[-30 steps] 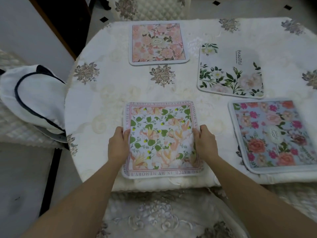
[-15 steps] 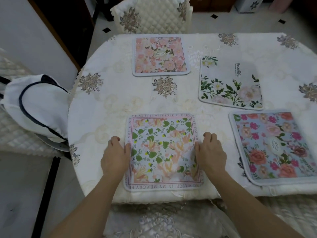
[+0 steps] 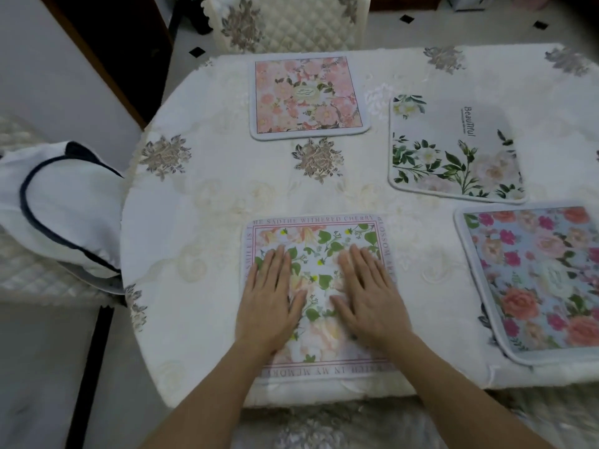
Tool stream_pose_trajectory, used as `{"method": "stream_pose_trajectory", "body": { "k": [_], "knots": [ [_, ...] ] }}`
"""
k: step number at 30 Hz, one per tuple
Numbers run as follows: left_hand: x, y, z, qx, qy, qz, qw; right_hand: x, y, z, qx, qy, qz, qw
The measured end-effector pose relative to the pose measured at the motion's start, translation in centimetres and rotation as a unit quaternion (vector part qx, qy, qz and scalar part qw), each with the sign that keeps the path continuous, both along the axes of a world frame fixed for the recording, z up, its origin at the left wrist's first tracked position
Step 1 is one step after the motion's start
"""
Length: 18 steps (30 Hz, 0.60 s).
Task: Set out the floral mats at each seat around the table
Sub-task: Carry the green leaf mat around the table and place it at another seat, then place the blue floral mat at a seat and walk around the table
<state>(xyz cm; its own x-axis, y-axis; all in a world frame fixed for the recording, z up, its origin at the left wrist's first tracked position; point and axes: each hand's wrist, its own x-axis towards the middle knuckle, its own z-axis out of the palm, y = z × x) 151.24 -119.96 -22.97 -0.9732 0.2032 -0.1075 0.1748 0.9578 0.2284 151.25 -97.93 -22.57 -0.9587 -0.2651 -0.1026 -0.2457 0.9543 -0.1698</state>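
- Bench: rounded, covered with a cream cloth embroidered with grey-brown flower motifs.
- Leaf mat: square, green leaves and peach blooms inside a lettered pink border; lies flat at the near edge of the bench, straight in front of the person.
- Left hand: palm down on the left half of the leaf mat; fingers straight and close together, thumb pointing inward.
- Right hand: palm down on the right half of the same mat; fingers straight, slightly spread, thumb pointing inward.
- Pink mat: flat at the far edge, in front of a quilted chair.
- White mat: green sprigs, printed word; right of the pink mat, slightly turned.
- Blue mat: pink and orange roses; near right edge, partly out of frame.
- White bag: dark trim, on a seat left of the bench.
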Motion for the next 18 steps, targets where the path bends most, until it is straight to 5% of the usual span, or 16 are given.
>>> {"method": "stream_pose_trajectory", "body": {
  "k": [9, 18],
  "knots": [
    [-1.1, -0.2, 2.6, 0.029, -0.086, 0.004, 0.996, -1.1, 0.6, 1.8, 0.031, -0.074, -0.009, 0.997],
    [-0.1, 2.4, 10.2, 0.002, -0.033, -0.052, 0.998, 1.7, 1.9, 10.4, -0.013, -0.018, -0.05, 0.998]
  ]
}}
